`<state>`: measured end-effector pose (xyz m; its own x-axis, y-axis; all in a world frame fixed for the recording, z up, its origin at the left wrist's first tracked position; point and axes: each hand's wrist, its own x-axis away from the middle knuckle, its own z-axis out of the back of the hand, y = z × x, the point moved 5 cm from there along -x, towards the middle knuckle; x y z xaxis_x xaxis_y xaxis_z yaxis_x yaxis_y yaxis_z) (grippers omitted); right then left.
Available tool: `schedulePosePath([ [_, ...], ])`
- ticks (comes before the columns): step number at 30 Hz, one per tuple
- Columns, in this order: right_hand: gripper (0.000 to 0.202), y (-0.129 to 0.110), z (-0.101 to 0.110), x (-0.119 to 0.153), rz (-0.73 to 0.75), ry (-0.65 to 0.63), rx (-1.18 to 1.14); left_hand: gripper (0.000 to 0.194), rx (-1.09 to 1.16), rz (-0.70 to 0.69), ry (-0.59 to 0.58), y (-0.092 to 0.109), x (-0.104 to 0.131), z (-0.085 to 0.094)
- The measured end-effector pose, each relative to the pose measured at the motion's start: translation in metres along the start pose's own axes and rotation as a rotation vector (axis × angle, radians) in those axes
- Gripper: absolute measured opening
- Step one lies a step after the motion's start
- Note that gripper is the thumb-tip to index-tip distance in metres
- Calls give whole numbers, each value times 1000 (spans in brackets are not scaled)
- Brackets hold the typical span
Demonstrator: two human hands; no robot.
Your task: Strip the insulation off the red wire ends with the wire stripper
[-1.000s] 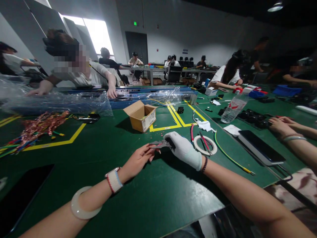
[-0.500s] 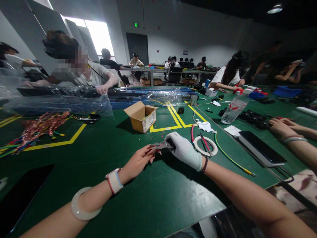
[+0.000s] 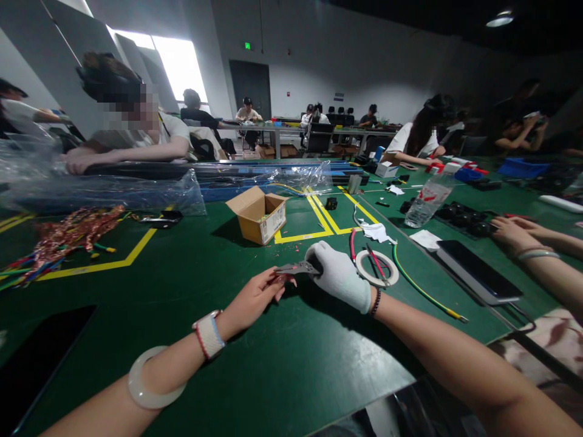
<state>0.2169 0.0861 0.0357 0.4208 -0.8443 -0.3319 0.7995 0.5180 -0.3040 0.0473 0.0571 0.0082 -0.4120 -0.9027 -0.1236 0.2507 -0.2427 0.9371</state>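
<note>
Two hands meet over the green desk [image 3: 182, 291], and between them we hold a small grey metal tool [image 3: 296, 267]. Our right hand [image 3: 339, 276], in a white glove, is closed around the tool's rear end, while our bare left hand [image 3: 255, 297] pinches its front tip with thumb and fingertips; something tiny and reddish sits at that tip, too small to make out. Both forearms lie low across the desk, angled inward, wrists resting near the surface. Our left arm carries a pale bangle [image 3: 148, 379] and a white wristband [image 3: 208, 333].

Beyond our hands stands an open cardboard box [image 3: 259, 215], flaps up; small greenish bits show inside, though we cannot tell what they are. Just right of our gloved hand lies a roll of white tape [image 3: 377, 267] with a red-handled tool [image 3: 376, 261] across it, and a green-yellow wire [image 3: 423, 291] runs past it. Farther right sit a dark phone [image 3: 478, 276] and a clear water bottle [image 3: 426, 203]. Far left of our hands lies a heap of coloured wires [image 3: 68, 233].
</note>
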Motion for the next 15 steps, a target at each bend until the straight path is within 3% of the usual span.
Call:
schedulePosePath([
  [9, 25, 0, 1, -1, 3, 6, 58, 32, 132, 86, -84, 1, -3, 1],
  [15, 32, 2, 3, -3, 98, -4, 71, 29, 335, 207, -177, -1, -3, -5],
])
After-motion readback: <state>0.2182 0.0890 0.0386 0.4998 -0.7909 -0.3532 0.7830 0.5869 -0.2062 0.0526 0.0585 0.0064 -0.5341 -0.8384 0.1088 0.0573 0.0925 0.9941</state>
